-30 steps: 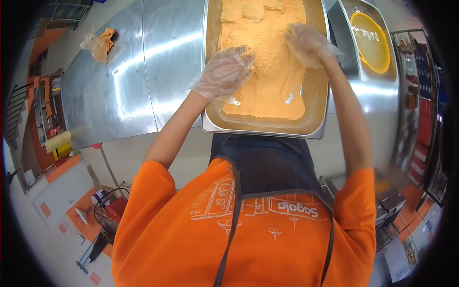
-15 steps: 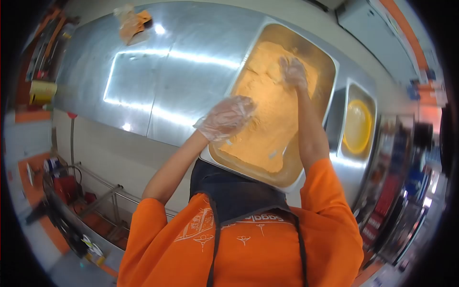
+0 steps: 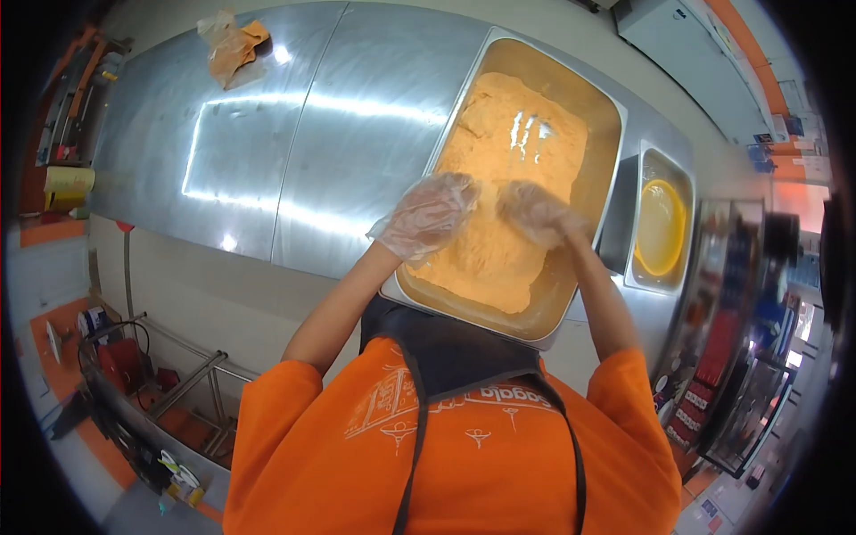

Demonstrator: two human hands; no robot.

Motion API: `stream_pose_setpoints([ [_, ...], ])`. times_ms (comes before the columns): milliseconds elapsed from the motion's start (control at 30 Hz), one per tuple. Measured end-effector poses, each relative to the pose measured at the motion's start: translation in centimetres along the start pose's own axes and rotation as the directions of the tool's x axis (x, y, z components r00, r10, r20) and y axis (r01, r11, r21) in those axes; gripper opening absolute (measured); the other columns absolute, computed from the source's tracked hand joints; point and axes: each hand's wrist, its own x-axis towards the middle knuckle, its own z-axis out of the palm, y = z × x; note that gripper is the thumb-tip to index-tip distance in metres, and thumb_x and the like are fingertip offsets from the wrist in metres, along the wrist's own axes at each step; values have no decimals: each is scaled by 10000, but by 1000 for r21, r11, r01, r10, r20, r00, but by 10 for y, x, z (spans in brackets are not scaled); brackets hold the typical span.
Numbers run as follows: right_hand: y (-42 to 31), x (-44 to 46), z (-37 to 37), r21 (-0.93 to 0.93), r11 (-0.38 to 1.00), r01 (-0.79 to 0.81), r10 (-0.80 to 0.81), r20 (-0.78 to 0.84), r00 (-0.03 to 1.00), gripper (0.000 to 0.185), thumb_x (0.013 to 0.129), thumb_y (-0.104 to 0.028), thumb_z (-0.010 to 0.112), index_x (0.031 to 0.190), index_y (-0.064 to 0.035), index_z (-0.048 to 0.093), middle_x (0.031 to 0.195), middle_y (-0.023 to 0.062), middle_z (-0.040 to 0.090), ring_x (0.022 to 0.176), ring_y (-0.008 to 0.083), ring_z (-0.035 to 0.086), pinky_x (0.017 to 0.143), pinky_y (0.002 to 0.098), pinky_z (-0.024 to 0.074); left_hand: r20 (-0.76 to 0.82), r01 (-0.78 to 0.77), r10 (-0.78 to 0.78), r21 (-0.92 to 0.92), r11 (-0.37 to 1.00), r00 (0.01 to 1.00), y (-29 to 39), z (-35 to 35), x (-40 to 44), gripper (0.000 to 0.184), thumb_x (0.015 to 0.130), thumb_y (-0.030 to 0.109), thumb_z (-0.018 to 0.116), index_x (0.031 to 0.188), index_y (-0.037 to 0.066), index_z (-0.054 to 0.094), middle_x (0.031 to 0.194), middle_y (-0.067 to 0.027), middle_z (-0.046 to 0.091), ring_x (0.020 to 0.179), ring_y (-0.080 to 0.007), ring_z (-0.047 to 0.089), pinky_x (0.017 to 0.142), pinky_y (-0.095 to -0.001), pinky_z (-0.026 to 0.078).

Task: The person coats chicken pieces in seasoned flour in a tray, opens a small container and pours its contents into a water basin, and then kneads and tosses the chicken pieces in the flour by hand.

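Note:
A large steel pan (image 3: 580, 285) holds a bed of orange powder (image 3: 486, 276). My left hand (image 3: 428, 216), in a clear plastic glove, rests over the pan's left side with its fingers loosely stretched toward the powder. Facing it, my right hand (image 3: 539, 214), also gloved, is down at the powder and smeared by motion; its fingers do not show clearly. The two hands are a short gap apart. Above the right hand, shiny finger-like streaks (image 3: 524, 132) break the powder's surface. Whatever lies under either palm is hidden.
A smaller steel pan (image 3: 682, 254) with a yellow round container (image 3: 660, 227) stands to the right. At the far left of the steel table (image 3: 357, 178) lies a crumpled plastic bag (image 3: 227, 49) with an orange cloth-like piece. Shelving (image 3: 713, 357) stands at right.
My right hand has drawn back from the pan's far side to its middle, closer to my left hand, and shiny streaks now show where it was. My left hand has hardly moved.

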Motion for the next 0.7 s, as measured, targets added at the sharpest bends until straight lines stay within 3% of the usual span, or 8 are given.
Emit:
stream_pose_setpoints([
  [167, -4, -7, -16, -11, 999, 42, -42, 36, 998, 302, 910, -262, 535, 1104, -43, 607, 1059, 75, 642, 939, 195, 611, 795, 334, 492, -223, -64, 71, 42, 997, 972, -3, 18, -4, 413, 918, 278, 514, 1310, 144, 513, 1278, -38, 523, 1221, -199, 460, 1029, -335, 378],
  [267, 53, 68, -56, -226, 971, 75, -127, -228, 965, 311, 906, -259, 536, 1111, -35, 601, 1121, 118, 618, 985, 255, 603, 816, 356, 496, -150, -113, -205, -977, 180, 967, -3, 25, -2, 402, 928, 264, 490, 1306, 129, 508, 1273, -58, 532, 1218, -219, 469, 1030, -341, 379],
  [333, 96, 118, -63, -271, 958, 92, -207, -435, 876, 318, 922, -269, 507, 1086, -10, 591, 1027, 154, 611, 921, 295, 599, 772, 384, 488, 20, -1, 2, -78, 997, 1000, 6, -15, 0, 386, 937, 240, 460, 1295, 101, 501, 1276, -93, 525, 1231, -246, 462, 1041, -357, 372],
  [433, 47, 159, -61, -516, 848, -125, -222, -558, 800, 286, 920, -227, 464, 1075, -8, 562, 921, 198, 596, 798, 348, 571, 656, 434, 457, -210, -212, 198, -48, 976, 957, -21, 39, -1, 381, 927, 206, 460, 1270, 48, 499, 1256, -154, 524, 1215, -273, 471, 1028, -376, 381],
  [500, 24, 177, -39, -912, 400, 87, -728, -259, 635, 290, 929, -222, 428, 1082, -5, 545, 857, 180, 590, 744, 337, 569, 628, 434, 447, -181, -123, 16, -595, 794, 983, -10, 24, 2, 318, 912, 188, 472, 1182, 30, 530, 1160, -151, 558, 1130, -281, 520, 957, -363, 432],
  [567, 5, 163, -19, -904, 391, 170, -569, -92, 817, 324, 922, -238, 430, 1135, -9, 518, 852, 190, 595, 744, 348, 569, 624, 460, 437, -166, -75, 26, -297, 952, 986, -9, 18, 8, 215, 897, 173, 490, 1046, 25, 537, 1034, -143, 561, 989, -292, 556, 859, -358, 467],
  [633, -47, 135, -11, -369, 927, -64, -7, -189, 982, 405, 890, -368, 501, 1007, 7, 603, 876, 260, 596, 788, 395, 585, 695, 426, 460, -142, 34, -94, -376, 926, 985, -2, 0, 6, 172, 893, 161, 488, 992, 27, 530, 994, -140, 553, 939, -292, 556, 823, -363, 471],
  [700, -2, 121, 22, -128, 903, 410, -424, -110, 899, 363, 867, -355, 539, 901, -6, 631, 890, 229, 620, 839, 376, 593, 748, 452, 448, -113, 100, -174, -474, 875, 978, 2, 8, 3, 135, 889, 149, 487, 938, 29, 523, 955, -136, 544, 890, -293, 555, 787, -368, 476],
])
